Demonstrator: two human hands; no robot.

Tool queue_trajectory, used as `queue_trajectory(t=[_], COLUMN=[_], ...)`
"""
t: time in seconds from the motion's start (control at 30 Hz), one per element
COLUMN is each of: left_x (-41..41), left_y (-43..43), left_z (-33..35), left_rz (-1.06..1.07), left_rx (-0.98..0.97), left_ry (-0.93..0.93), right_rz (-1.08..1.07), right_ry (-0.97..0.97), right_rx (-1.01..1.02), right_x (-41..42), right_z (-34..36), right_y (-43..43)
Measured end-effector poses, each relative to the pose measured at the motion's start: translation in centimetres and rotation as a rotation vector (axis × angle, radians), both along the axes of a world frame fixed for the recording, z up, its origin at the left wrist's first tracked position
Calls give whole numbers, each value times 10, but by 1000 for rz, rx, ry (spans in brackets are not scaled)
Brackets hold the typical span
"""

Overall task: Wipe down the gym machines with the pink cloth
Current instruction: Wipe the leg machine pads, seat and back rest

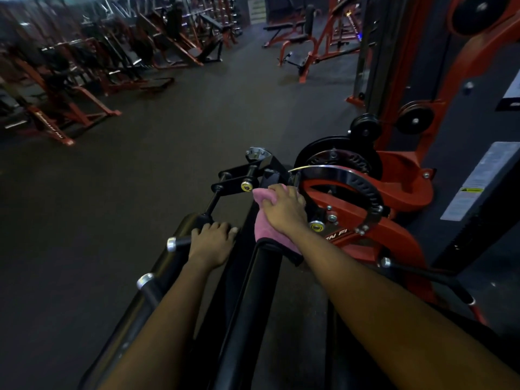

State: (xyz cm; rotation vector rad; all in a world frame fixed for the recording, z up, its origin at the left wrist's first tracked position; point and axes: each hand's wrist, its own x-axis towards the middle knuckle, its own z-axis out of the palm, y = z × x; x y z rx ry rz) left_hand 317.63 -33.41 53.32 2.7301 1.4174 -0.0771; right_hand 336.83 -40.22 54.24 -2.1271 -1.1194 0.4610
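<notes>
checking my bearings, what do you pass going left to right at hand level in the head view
capped bar → left hand gripping it → right hand holding pink cloth → notched arc → label

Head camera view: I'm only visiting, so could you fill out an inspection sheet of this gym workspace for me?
Surface: dark gym floor, dimly lit.
Job's things: pink cloth pressed against the black arm of the red-and-black machine.
Clutter: nothing seen.
Hands: right hand grips the pink cloth; left hand grips a chrome-tipped bar.
Cables: nothing seen.
Surroundings: rows of red machines at the back left; a red-framed bench farther off.
</notes>
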Motion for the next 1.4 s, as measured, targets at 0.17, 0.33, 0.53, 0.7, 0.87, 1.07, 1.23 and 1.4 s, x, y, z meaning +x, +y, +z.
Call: queue_trajectory(t=[0.17, 0.33, 0.53, 0.7, 0.87, 1.07, 1.23, 1.4], left_x=[10, 13, 14, 17, 17, 17, 18, 15], left_y=[2, 4, 3, 2, 2, 1, 1, 2], left_z=[-7, -5, -5, -7, -6, -8, -8, -9], left_rz=[46, 79, 100, 108, 112, 115, 112, 94], left_rx=[-9, -56, -71, -47, -52, -53, -41, -27], left_ry=[-13, 4, -11, 3, 16, -6, -3, 0], right_rz=[32, 108, 183, 139, 19, 1, -188, -83], right_ry=[188, 834, 830, 927, 1125, 1032, 1060, 996], right_rx=[99, 221, 85, 339, 205, 353, 293, 294], right_x=[43, 75, 92, 77, 92, 89, 76, 83], right_z=[-11, -33, -28, -49, -68, -72, -93, -95], right_y=[13, 20, 24, 17, 10, 21, 12, 14])
